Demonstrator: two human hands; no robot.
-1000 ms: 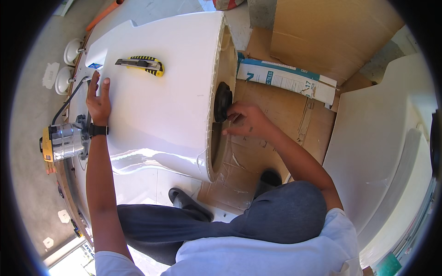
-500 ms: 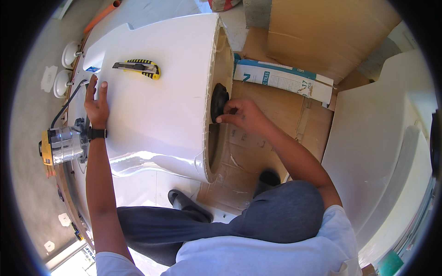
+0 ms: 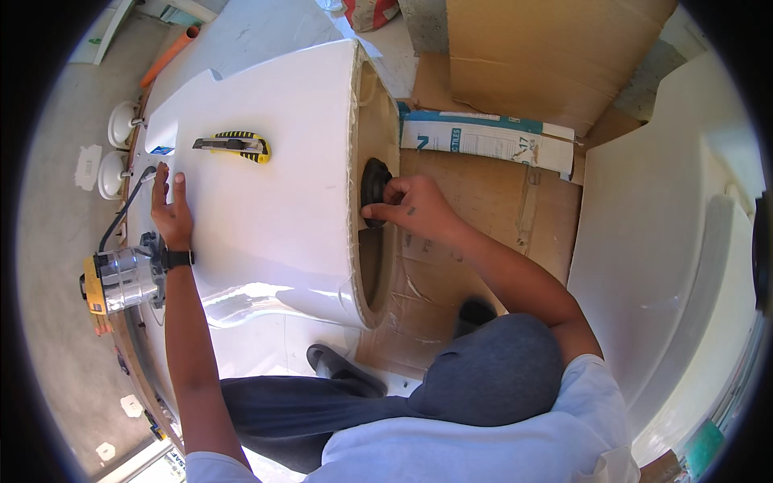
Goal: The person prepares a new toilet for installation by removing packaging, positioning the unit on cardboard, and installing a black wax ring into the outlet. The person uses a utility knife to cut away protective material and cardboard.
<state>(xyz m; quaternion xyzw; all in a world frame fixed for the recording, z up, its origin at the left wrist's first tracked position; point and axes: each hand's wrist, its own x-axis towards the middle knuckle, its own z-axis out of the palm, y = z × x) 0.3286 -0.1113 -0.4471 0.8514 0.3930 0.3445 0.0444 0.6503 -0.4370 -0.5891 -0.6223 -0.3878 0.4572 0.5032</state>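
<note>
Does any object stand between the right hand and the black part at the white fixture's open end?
Nothing visible does. The right hand has its thumb and fingers against the black part. The knife lies on the white fixture, left of them and out of the way.

- The scene is viewed from the person's head, facing down, through a wide fisheye lens.
- The white cloth shirt is caught nearest, at the lower edge.
- The bare left hand and bare right hand are seen from above, farther out.
</note>
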